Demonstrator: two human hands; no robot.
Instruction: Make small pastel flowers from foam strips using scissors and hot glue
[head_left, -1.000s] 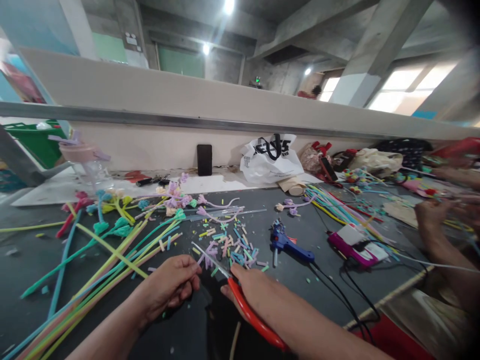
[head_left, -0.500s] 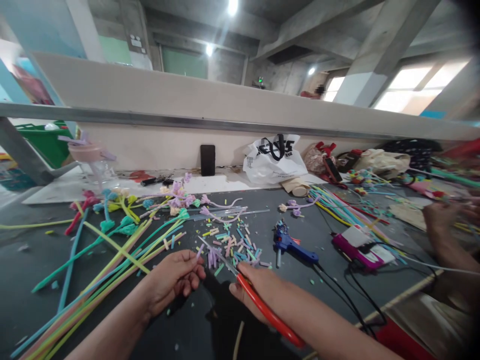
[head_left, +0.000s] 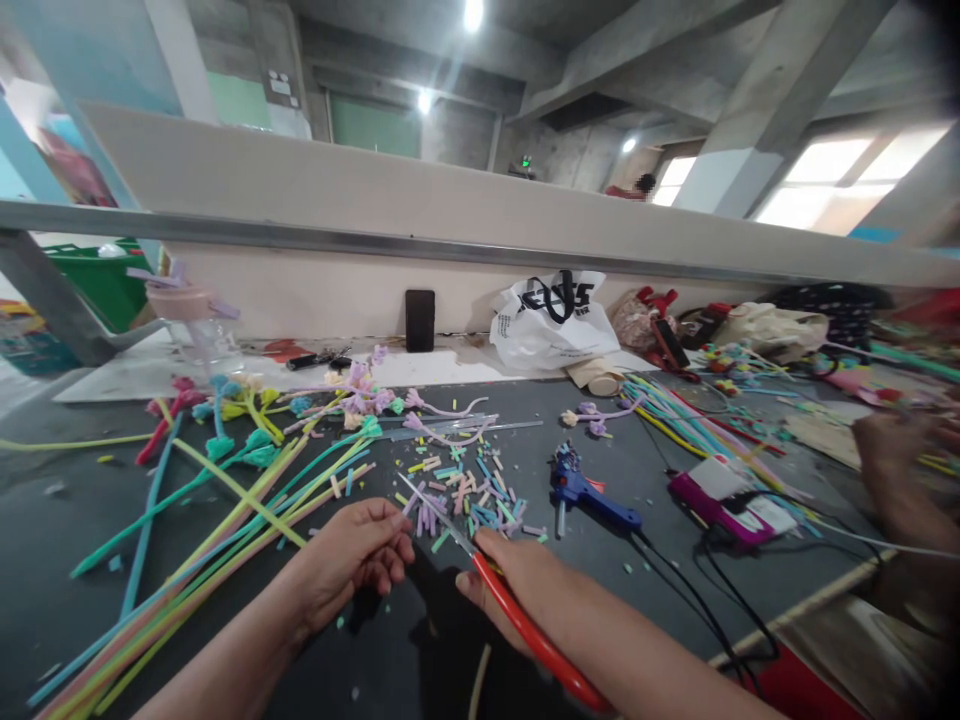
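Note:
My right hand [head_left: 517, 580] is wrapped around the scissors [head_left: 536, 640] by their red handles. The metal blades point up and left over a scatter of short cut pipe cleaner pieces [head_left: 487, 495]. Just left of the blade tips, my left hand [head_left: 367, 550] is closed in a pinch, thumb against forefinger. A short purple pipe cleaner piece [head_left: 409, 503] pokes out of that pinch; most of it is hidden by the fingers. Several purple cut pieces [head_left: 429, 515] lie beneath the blades on the dark table.
Long pipe cleaners [head_left: 225, 545] and fuzzy flowers [head_left: 364, 390] spread across the left. A blue glue gun [head_left: 596, 500] with cables lies right, beside a purple-and-white device [head_left: 731, 500]. A phone [head_left: 420, 320] and a white bag [head_left: 551, 325] stand behind. Another person's hand [head_left: 892, 450] works far right.
The purple piece between my left fingers shows less than before. Both hands stay nearly in place, with the scissors still in my right hand. The whole view has shifted slightly.

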